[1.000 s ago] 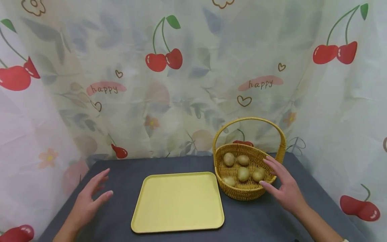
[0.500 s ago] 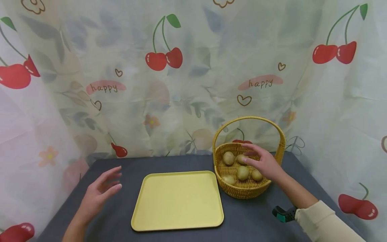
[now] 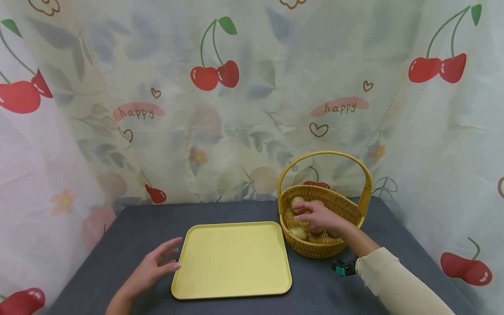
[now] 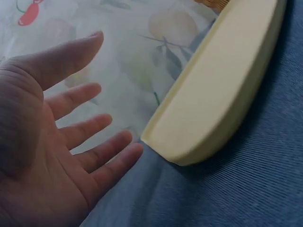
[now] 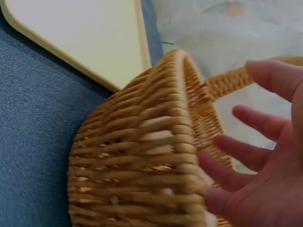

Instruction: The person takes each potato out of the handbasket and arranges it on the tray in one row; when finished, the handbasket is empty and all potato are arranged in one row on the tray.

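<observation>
A wicker basket (image 3: 315,253) with an arched handle stands at the back right, holding several round, tan-green, potato-like pieces (image 3: 298,234). My right hand (image 3: 320,218) reaches over the basket from the right, fingers spread and slightly bent, hiding some of the pieces. In the right wrist view this hand (image 5: 270,161) is beside the basket's rim, with nothing in its grasp. A shallow yellow tray (image 3: 232,260) lies left of the basket. By the tray's left edge hovers my left hand (image 3: 151,267), thumb and fingers apart; the left wrist view shows its palm bare.
A dark grey-blue cloth (image 3: 157,221) covers the table. Behind and at both sides hangs a curtain (image 3: 244,109) printed with cherries. The basket's handle (image 3: 324,153) arches high above its rim. A dark band (image 3: 344,267) is at the right wrist, near a cream sleeve (image 3: 390,271).
The right hand has moved left, from the basket's right rim to over its middle. The left hand has come right, up to the tray's left edge. Basket and tray have stayed put.
</observation>
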`<state>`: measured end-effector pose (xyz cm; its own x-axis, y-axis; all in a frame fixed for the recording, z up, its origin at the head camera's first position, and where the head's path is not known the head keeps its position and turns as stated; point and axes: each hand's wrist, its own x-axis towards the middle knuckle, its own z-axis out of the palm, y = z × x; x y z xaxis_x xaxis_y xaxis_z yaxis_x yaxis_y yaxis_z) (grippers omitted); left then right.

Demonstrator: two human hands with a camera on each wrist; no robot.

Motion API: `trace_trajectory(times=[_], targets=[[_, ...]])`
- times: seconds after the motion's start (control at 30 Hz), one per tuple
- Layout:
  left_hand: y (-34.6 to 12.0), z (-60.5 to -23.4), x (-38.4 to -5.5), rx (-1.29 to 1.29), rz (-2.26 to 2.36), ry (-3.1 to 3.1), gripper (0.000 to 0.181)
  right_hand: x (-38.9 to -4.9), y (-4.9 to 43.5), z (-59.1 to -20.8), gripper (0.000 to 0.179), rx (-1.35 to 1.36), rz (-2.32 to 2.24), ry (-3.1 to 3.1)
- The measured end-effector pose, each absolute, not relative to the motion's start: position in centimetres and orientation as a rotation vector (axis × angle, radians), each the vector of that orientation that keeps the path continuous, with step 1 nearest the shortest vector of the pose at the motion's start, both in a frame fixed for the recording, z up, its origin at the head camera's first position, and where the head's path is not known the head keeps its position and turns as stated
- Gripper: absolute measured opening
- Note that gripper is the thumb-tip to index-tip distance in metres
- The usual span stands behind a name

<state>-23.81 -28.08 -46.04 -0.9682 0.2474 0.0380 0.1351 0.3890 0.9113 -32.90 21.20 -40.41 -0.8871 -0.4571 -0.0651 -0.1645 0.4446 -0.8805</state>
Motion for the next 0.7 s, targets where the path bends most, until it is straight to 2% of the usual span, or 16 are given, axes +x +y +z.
trace_trajectory(times=[0.23,0.37,0.53,0.7], targets=[[-28.2,-47.7,-24.4,0.23,1.479,2.541,0.073,-33.3,19.9,-42.2,0.046,-0.451,-1.23,2.469],[-28.5,-47.9,-24.4,0.244,1.482,2.534,0.076,-33.4,19.4,-42.9,0.038,-0.563,-1.066,2.563],[-29.0,-48.0,-24.7,0.263,1.451,2.502,0.079,-33.8,19.1,-43.3,0.037,-0.731,-0.856,2.689],[-29.4,-48.2,-24.9,0.289,1.382,2.481,0.083,-33.9,18.8,-43.4,0.035,-0.768,-0.777,2.74]])
